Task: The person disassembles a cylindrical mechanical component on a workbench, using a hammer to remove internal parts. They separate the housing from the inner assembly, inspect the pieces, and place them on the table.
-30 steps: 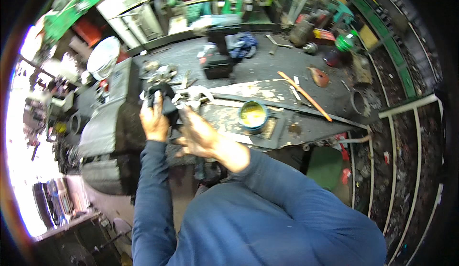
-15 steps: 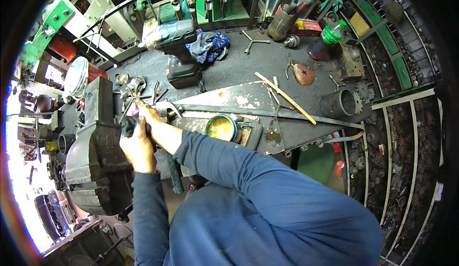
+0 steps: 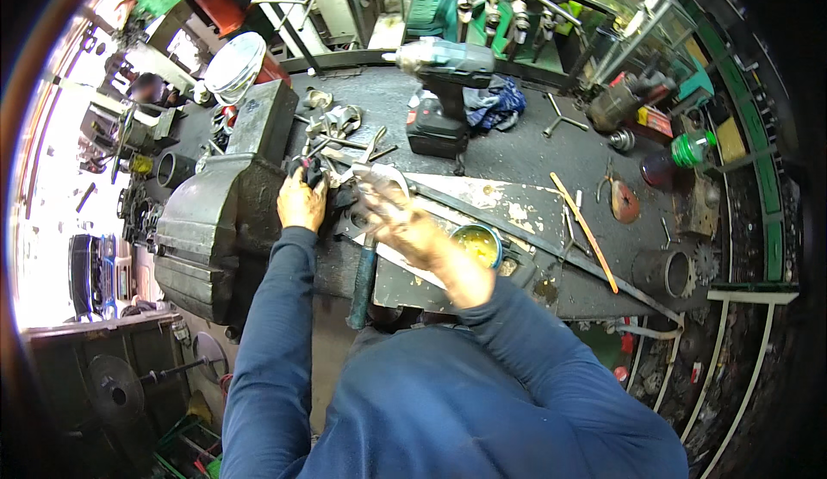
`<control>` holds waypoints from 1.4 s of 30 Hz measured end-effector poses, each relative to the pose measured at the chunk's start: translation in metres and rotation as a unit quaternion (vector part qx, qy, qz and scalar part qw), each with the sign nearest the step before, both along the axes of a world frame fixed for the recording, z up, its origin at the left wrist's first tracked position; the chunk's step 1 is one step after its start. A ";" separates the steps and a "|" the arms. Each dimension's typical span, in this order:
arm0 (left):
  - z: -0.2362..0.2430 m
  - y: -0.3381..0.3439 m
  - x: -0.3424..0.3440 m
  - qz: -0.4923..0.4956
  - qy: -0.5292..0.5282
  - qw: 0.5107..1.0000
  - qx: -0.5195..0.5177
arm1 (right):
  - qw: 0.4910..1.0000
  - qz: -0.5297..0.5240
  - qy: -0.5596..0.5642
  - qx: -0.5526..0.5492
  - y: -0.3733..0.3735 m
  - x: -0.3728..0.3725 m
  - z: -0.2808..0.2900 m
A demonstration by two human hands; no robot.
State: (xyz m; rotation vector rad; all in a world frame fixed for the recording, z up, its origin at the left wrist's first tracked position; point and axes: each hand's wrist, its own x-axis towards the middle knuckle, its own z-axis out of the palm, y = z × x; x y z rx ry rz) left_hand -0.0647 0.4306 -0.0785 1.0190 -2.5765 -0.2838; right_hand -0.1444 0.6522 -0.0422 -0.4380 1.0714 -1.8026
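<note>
Two bare hands work at the left part of a dark, grimy metal tabletop (image 3: 534,156), seen from above. Left hand (image 3: 301,203): fingers closed around a small dark part with a red spot (image 3: 308,167), held against the inner edge of the large grey-green cast-iron bench vise (image 3: 211,220). Right hand (image 3: 405,225): blurred, hovering just right of the left hand above the tabletop; whether its fingers are open or closed cannot be told. Below the right hand a hammer with a blue-green handle (image 3: 362,285) lies with its handle pointing toward the person. A small round tin of yellow paste (image 3: 476,245) sits just right of the right wrist. Behind the hands lies a cluster of bright metal fittings (image 3: 332,121). Farther back stands a teal and black cordless impact wrench (image 3: 444,91) (upright on its battery), with a crumpled blue rag (image 3: 500,104) beside it. A thin orange-brown rod (image 3: 584,231) lies diagonally, well to the right.
</note>
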 end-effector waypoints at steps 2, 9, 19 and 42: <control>0.016 0.012 0.029 -0.005 -0.037 0.988 0.147 | 0.954 -0.182 0.236 0.017 0.018 -0.057 0.004; 0.056 0.119 0.189 -0.006 -0.025 0.987 0.161 | 0.814 -0.192 0.526 0.156 0.024 -0.216 -0.007; -0.005 0.165 0.413 0.228 -0.172 0.879 0.382 | 0.899 -0.131 0.417 0.015 -0.013 -0.235 -0.031; -0.228 -0.187 0.662 0.187 -0.075 0.821 0.534 | 0.836 -0.378 0.391 0.070 0.051 0.155 0.152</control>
